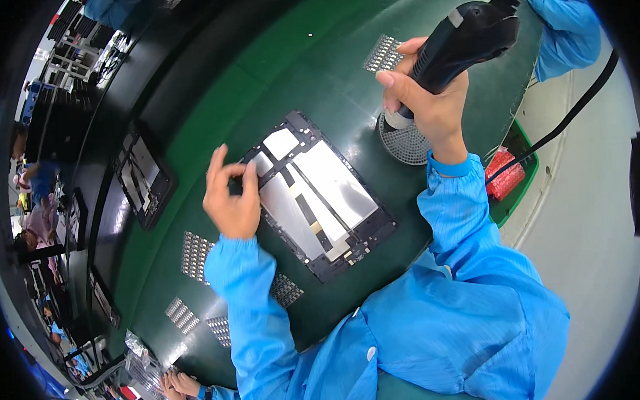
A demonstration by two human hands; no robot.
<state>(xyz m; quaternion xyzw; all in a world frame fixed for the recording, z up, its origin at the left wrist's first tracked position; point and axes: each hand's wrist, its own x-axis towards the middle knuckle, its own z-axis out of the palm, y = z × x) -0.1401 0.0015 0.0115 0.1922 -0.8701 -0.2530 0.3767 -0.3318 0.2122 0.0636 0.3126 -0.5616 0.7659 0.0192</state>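
Note:
My left hand is at the upper left edge of an opened tablet. Its thumb and a finger meet in a pinch while another finger stretches out; anything between the tips is too small to make out. The tablet lies flat, showing silver panels, dark strips and a black frame. To the right, my right hand is wrapped round a black handheld power tool with a corrugated cable at its top. The tool's lower end points down at a round grey tray covered in small holes.
Sheets of small metallic parts lie near my left sleeve; another sheet is beyond the tray. A second tablet stands left. At right are a green bin with red wrap and a black cable. Other people's sleeves show at the edges.

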